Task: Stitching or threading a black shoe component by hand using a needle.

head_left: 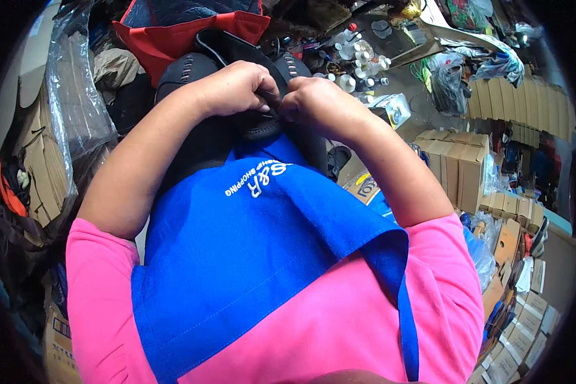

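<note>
Between my knees lies a black, shoe-like piece [260,130] with stitching along its rounded near end. A glossy black flap [227,43] rises at its far side. My left hand [242,88] is closed on the piece from the left, with thumb and fingers pinched together. From the right, my right hand [310,102] is also closed against it, fingers curled under. The two hands almost meet over the middle. Whatever small thing may be between the fingertips is hidden. A blue apron [237,217] covers my lap just below the piece.
A red bag [166,41] with a dark lining stands beyond my knees. Several small bottles [358,61] crowd the floor at the far right. Stacked brown boxes [451,166] line the right side. At left are clear plastic wrapping [77,83] and cardboard [38,160].
</note>
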Motion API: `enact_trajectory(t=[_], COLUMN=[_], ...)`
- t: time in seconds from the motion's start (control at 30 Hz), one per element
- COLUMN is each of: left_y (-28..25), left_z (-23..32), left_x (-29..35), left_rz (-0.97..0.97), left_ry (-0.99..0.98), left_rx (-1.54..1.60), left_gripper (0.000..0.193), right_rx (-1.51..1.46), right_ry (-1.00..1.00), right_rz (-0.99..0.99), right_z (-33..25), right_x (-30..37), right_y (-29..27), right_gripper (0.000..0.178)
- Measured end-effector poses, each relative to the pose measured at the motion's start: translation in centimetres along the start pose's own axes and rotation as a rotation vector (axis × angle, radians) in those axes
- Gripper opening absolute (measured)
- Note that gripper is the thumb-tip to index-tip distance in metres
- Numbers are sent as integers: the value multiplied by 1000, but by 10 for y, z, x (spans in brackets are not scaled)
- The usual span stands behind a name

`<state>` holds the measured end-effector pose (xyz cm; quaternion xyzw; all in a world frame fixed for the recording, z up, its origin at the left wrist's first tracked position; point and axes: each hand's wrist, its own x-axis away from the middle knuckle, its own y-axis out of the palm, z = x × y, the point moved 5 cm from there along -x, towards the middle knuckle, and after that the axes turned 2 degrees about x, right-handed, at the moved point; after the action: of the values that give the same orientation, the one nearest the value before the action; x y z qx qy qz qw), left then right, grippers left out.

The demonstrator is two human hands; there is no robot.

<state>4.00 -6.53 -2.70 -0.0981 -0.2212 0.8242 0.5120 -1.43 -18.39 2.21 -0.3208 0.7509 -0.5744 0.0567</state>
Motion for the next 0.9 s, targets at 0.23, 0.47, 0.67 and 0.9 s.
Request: enact_trajectory(t=[0.23,0.47,0.67,0.9], left_y=[1,-3,-20,-36], left_z=[-2,31,27,10], left_x=[-1,35,96,74], left_rz=[48,469,278,681], left_ry=[5,-29,-290,87], left_rx=[6,-247,-242,934], left_gripper=[17,30,29,41], right_rx=[-140,-1070,-490,-1682], right_ry=[65,350,35,371], right_rz=[14,140,329,1099], right_z=[8,36,29,83], right_x=[4,17,36,29], right_y=[8,33,28,68], right_gripper=[12,23,29,26])
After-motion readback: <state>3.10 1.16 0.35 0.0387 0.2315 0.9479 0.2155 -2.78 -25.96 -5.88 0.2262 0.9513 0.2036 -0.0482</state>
